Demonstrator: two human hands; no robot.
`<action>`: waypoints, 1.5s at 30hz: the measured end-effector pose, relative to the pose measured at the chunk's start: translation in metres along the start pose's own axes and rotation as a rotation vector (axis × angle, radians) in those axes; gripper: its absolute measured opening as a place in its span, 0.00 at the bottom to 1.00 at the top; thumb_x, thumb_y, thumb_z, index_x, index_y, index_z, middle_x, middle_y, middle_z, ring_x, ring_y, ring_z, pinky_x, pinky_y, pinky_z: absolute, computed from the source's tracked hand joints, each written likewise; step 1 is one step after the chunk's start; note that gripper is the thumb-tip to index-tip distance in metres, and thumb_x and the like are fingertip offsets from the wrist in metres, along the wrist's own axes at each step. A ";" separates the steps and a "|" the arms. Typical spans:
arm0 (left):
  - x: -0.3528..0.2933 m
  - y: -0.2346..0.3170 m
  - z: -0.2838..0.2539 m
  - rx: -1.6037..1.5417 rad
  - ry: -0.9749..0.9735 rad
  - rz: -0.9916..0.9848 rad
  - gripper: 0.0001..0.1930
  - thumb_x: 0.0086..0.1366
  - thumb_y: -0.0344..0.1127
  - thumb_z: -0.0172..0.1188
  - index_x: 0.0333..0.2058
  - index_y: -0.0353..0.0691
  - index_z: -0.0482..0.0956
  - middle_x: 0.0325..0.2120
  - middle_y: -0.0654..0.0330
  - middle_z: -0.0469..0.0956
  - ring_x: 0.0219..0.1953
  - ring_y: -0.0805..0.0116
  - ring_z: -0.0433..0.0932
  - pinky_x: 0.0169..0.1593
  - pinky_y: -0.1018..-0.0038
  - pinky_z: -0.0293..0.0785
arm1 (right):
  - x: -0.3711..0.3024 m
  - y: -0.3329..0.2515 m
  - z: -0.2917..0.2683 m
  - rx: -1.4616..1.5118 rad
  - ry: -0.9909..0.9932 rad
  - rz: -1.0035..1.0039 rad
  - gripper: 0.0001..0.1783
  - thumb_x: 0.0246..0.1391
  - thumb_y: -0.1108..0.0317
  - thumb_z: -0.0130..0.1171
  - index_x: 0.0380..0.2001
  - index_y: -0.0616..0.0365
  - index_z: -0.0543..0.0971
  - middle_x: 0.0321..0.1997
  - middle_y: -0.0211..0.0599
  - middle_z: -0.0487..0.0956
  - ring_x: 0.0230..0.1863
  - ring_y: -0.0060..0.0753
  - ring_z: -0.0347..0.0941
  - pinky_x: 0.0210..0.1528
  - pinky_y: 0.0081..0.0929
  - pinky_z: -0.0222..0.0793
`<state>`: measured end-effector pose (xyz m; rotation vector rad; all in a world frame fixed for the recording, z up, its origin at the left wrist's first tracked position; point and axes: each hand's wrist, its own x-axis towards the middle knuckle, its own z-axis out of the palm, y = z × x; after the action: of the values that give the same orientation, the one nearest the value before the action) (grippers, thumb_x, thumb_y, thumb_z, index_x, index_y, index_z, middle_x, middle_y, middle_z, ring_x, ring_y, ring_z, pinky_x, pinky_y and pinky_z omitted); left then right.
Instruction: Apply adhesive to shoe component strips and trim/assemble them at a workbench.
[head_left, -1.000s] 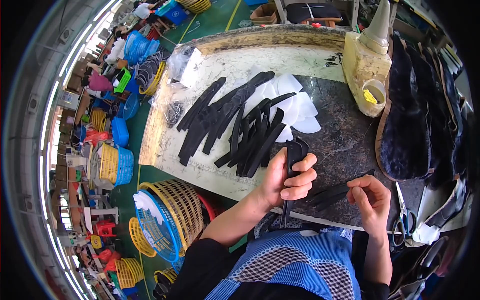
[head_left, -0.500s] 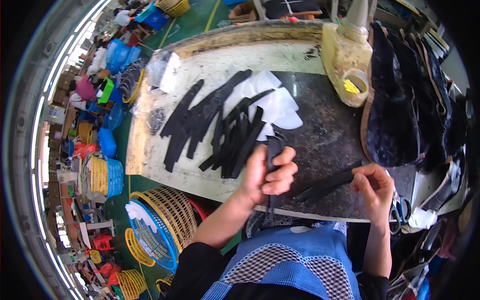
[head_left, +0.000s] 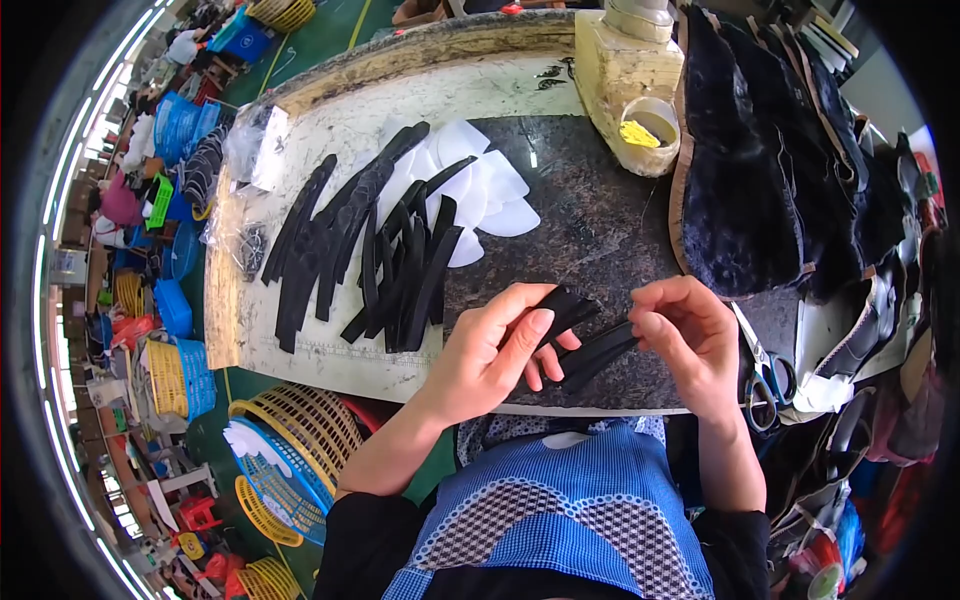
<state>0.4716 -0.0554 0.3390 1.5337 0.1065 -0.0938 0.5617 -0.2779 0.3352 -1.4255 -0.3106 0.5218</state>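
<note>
Near the front edge of the dark work mat, my left hand (head_left: 475,355) is closed around folded black strips (head_left: 566,308), whose ends stick out between thumb and fingers. Close beside it on the right, my right hand (head_left: 692,340) pinches, thumb to forefinger, the end of a long black strip (head_left: 605,348). That strip slants down toward my left fingers; whether it touches them is hard to see. Further left lies a loose pile of black strips (head_left: 330,235), overlapping several thin white rounded pieces (head_left: 485,190).
Blue-handled scissors (head_left: 766,380) lie right of my right hand. A beige machine post (head_left: 615,75) with a round cup (head_left: 648,135) stands at the back. Black furry panels (head_left: 735,170) hang at right. Plastic baskets (head_left: 300,430) stand below the table's left front edge.
My left hand has turned over and tilted the black strips rightward, coming nearer to my right hand. My right hand still pinches its strip. The whole view has shifted, so the table appears further left.
</note>
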 end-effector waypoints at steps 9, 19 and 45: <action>-0.003 0.006 0.009 0.256 0.026 0.070 0.15 0.75 0.32 0.53 0.57 0.34 0.71 0.30 0.56 0.84 0.23 0.76 0.81 0.26 0.78 0.76 | 0.023 -0.002 0.025 -0.442 -0.019 -0.423 0.11 0.48 0.82 0.68 0.36 0.64 0.80 0.37 0.37 0.79 0.37 0.26 0.78 0.39 0.21 0.74; -0.001 -0.003 0.009 0.318 0.113 0.128 0.11 0.69 0.30 0.61 0.47 0.31 0.79 0.24 0.55 0.83 0.24 0.74 0.82 0.27 0.76 0.77 | 0.029 -0.006 0.028 -0.895 -0.126 -0.725 0.10 0.43 0.77 0.69 0.32 0.61 0.81 0.31 0.35 0.81 0.30 0.36 0.80 0.29 0.28 0.76; 0.003 0.009 -0.006 -0.011 0.018 -0.218 0.12 0.71 0.33 0.58 0.48 0.31 0.79 0.21 0.63 0.79 0.16 0.85 0.69 0.19 0.85 0.65 | 0.048 -0.011 0.028 -0.505 -0.267 -0.108 0.08 0.48 0.75 0.68 0.32 0.66 0.82 0.29 0.39 0.82 0.30 0.32 0.81 0.34 0.26 0.77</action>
<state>0.4753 -0.0495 0.3475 1.5082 0.2875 -0.2520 0.5905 -0.2297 0.3452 -1.8133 -0.7709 0.5703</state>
